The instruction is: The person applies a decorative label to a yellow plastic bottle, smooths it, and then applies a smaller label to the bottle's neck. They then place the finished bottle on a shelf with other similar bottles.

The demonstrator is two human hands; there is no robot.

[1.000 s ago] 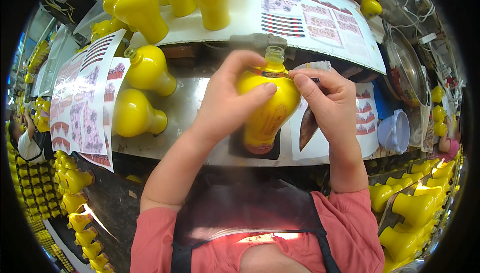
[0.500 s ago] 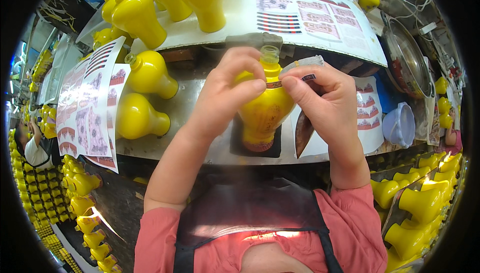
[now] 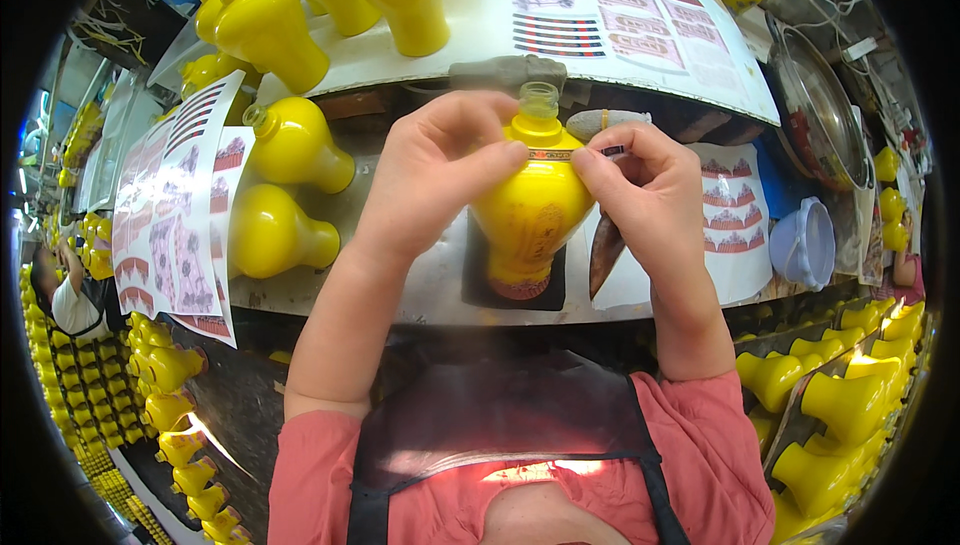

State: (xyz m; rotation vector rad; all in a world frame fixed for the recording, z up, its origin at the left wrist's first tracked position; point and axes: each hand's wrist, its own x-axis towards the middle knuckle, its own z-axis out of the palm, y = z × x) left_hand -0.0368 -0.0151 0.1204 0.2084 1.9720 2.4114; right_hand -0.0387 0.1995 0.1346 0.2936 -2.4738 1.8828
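Observation:
A yellow glazed bottle (image 3: 530, 210) with a clear glass neck stands upright on a dark pad (image 3: 478, 290) in front of me. Across its shoulder runs a narrow patterned decal strip (image 3: 549, 155). My left hand (image 3: 435, 170) pinches the strip's left end against the glaze, thumb toward me and fingers behind. My right hand (image 3: 645, 180) has the other end between thumb and fingers, with a dark tip sticking out past them. Lower on the bottle are dark printed marks and a reddish patterned band at the base.
Two yellow bottles (image 3: 285, 230) lie at the left beside hanging decal sheets (image 3: 170, 215). More bottles (image 3: 270, 30) and decal sheets sit on the white board (image 3: 470, 5) behind. A brown pointed blade (image 3: 605, 257), a grey cloth bundle (image 3: 610, 123) and a pale blue bucket (image 3: 803, 245) are to the right.
The strip now lies flatter across the bottle's front, with more of its pattern showing between my thumbs. My left hand has shifted slightly left; both keep hold.

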